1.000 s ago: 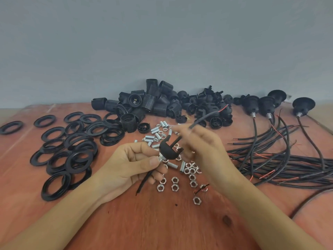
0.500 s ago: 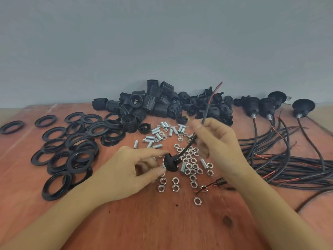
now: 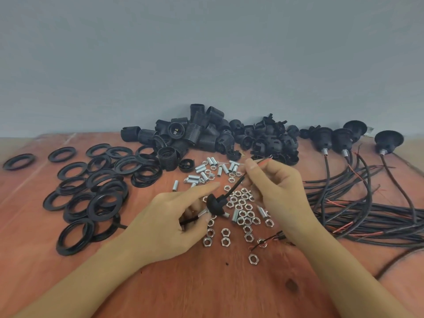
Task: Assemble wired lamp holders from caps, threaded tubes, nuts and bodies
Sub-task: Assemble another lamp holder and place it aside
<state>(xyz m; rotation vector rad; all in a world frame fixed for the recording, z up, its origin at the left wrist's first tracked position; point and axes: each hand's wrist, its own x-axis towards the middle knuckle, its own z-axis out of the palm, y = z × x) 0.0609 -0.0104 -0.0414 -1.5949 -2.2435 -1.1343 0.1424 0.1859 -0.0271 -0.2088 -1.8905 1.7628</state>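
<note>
My left hand (image 3: 174,216) holds a black cap (image 3: 214,204) with a silver threaded tube under it, index finger stretched out above. A black wire (image 3: 231,191) runs up through the cap to my right hand (image 3: 275,187), which pinches it near its stripped red end. Loose silver nuts (image 3: 243,214) lie under and around both hands. Short threaded tubes (image 3: 206,171) are scattered just beyond. Black lamp holder bodies (image 3: 192,136) and a pile of caps (image 3: 268,138) sit at the back.
Several black rings (image 3: 98,191) cover the wooden table (image 3: 206,283) at the left. Three wired holders (image 3: 344,138) stand at the back right, their black cables (image 3: 367,214) bundled along the right side. A grey wall rises behind.
My right hand has come down and a little left, so less wire sticks up above it. The left hand keeps the cap, index finger now stretched out.
</note>
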